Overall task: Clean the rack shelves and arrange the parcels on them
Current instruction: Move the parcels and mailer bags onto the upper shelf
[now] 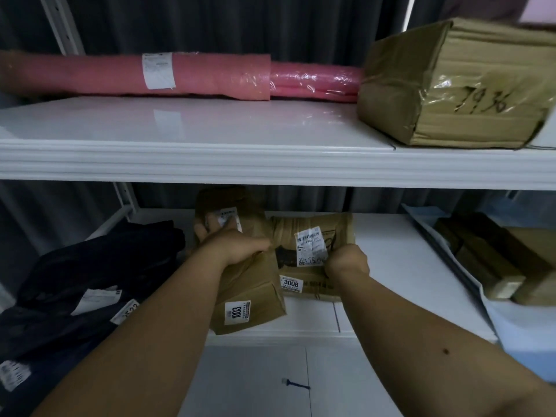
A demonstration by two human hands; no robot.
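Observation:
On the lower white shelf (391,266) my left hand (231,245) grips a brown parcel tagged 1003 (249,308) that stands tilted at the shelf's front. Beside it my right hand (346,261) holds the near right edge of a flatter brown parcel tagged 3008 (313,236), which lies on the shelf. The two parcels touch. On the upper shelf (210,127) lie a long pink wrapped roll (210,75) at the back and a taped cardboard box marked 7936 (457,88) at the right.
Dark plastic-bagged parcels (90,272) with white labels are heaped at the lower left. A bin with brown boxes (493,260) sits at the lower right. Grey curtains hang behind the rack. White upright posts (60,25) frame the left side.

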